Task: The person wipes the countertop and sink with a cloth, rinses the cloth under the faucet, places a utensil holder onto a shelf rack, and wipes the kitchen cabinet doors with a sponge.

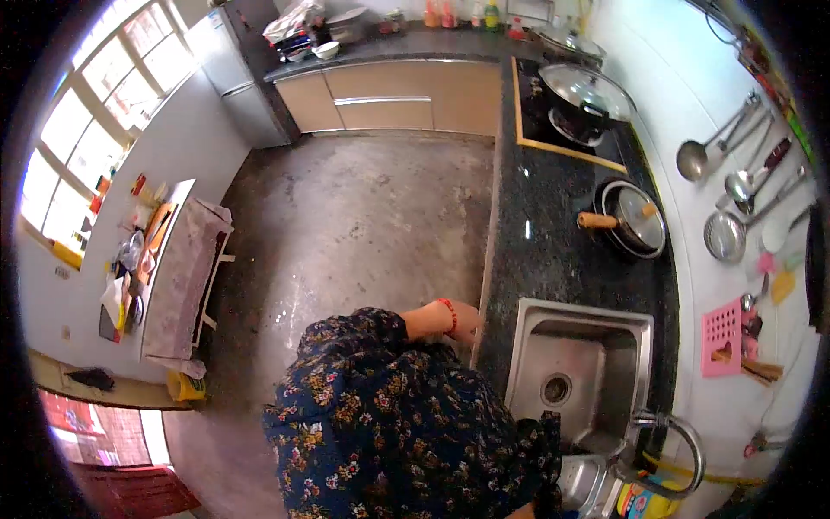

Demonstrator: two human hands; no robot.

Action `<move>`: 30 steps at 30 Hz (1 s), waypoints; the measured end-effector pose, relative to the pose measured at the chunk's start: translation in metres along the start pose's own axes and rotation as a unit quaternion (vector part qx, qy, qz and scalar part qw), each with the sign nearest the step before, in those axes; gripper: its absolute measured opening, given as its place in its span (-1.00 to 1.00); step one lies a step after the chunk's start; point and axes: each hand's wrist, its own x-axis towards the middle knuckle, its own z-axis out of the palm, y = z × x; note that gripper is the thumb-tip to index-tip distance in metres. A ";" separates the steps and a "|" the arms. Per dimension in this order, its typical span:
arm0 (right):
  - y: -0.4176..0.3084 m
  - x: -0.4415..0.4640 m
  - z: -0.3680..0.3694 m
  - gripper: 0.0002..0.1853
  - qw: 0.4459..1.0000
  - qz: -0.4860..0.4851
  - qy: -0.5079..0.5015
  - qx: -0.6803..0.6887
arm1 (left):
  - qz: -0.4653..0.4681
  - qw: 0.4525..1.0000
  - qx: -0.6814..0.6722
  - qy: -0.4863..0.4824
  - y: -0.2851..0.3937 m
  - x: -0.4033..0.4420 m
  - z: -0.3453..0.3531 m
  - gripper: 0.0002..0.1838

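Observation:
My left hand (467, 323), with a red band (449, 318) at its wrist, is beside the front edge of the dark counter (540, 259), left of the steel sink (579, 363). Its fingers point down and are blurred, so what they hold, if anything, cannot be made out. My right hand is out of sight; only a bit of bare forearm shows at the bottom edge, below the dark floral sleeve (540, 450). Near that arm are the curved faucet (692, 450) and a steel basin (581, 480).
A lidded pan (635, 221) with a wooden handle sits on the counter, and a wok (579, 95) on the stove. Ladles (692, 160) and a pink rack (722, 339) hang on the right wall. A cloth-covered table (186, 277) stands at the left.

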 end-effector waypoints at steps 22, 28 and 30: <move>-0.558 -0.005 -0.237 -0.60 0.424 0.448 -0.145 0.774 | -0.067 0.981 -0.168 0.074 -0.326 -0.134 -0.009 -0.60; -0.704 0.060 -0.360 -0.59 0.138 0.489 -0.198 0.838 | -0.185 0.941 -0.232 0.165 -0.438 -0.180 0.022 -0.51; -0.745 0.074 -0.363 -0.57 0.097 0.446 -0.247 0.855 | -0.243 0.922 -0.260 0.152 -0.457 -0.180 0.032 -0.46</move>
